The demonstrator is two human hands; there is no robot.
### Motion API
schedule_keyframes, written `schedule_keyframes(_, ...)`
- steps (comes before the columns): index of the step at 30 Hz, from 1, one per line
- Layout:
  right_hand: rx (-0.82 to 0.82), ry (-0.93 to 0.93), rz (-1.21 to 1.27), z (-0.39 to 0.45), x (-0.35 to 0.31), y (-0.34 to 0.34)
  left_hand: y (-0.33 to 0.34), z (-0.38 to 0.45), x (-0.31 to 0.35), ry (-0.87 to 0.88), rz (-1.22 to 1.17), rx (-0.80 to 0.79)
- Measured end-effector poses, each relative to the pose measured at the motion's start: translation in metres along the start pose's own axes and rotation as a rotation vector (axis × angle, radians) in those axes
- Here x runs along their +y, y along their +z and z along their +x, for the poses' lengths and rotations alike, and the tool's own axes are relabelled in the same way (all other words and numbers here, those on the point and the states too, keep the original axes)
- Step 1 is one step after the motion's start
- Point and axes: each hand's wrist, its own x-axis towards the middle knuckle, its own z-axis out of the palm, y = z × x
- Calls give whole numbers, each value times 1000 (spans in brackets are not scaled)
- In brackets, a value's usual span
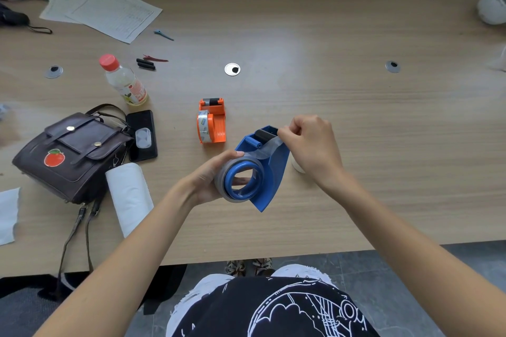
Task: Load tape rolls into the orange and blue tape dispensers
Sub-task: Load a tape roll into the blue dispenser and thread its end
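The blue tape dispenser [275,172] is held tilted above the wooden table [356,123], with a clear tape roll [223,176] seated on its blue hub. My left hand [212,176] grips the roll and hub from the left. My right hand [309,139] pinches the loose tape end [267,149] beside the black roller near the toothed blade. Farther back, the orange tape dispenser [216,120] lies on the table with a clear tape roll [204,126] in it, untouched.
A brown bag [71,156], a black phone [142,135], a paper towel roll [128,198] and a red-capped bottle [123,81] sit to the left. Papers [106,8] lie at the back left. A small white object [297,167] lies partly hidden under my right wrist.
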Motion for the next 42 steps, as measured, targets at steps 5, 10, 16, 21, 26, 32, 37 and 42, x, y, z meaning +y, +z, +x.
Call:
schedule_keyframes(5, -7, -31, -67, -2, -2, 2, -5, 0, -4, -9, -16, -13)
schedule_keyframes(10, 4, -61, -174, 0, -2, 6, -6, 1, -5, -14, -5, -1)
schedule_keyframes(16, 16, -115, -332, 7, 0, 18, -4, 6, -7, -23, 8, 3)
schedule_keyframes(21, -50, -97, -369, 23, 4, 29, -4, 9, -10, -35, 6, 9)
schedule_keyframes(26, -142, 56, -197, 36, 9, 27, -6, 10, -11, -47, 4, 34)
schedule_keyframes(32, -236, 188, -30, 41, 15, 24, -7, 11, -12, -43, -26, 71)
schedule_keyframes(37, -432, 224, 12, 34, 15, 23, -6, 13, -14, -42, -61, 120)
schedule_keyframes(42, -493, 107, -162, 23, 12, 29, -5, 13, -16, -48, -59, 123)
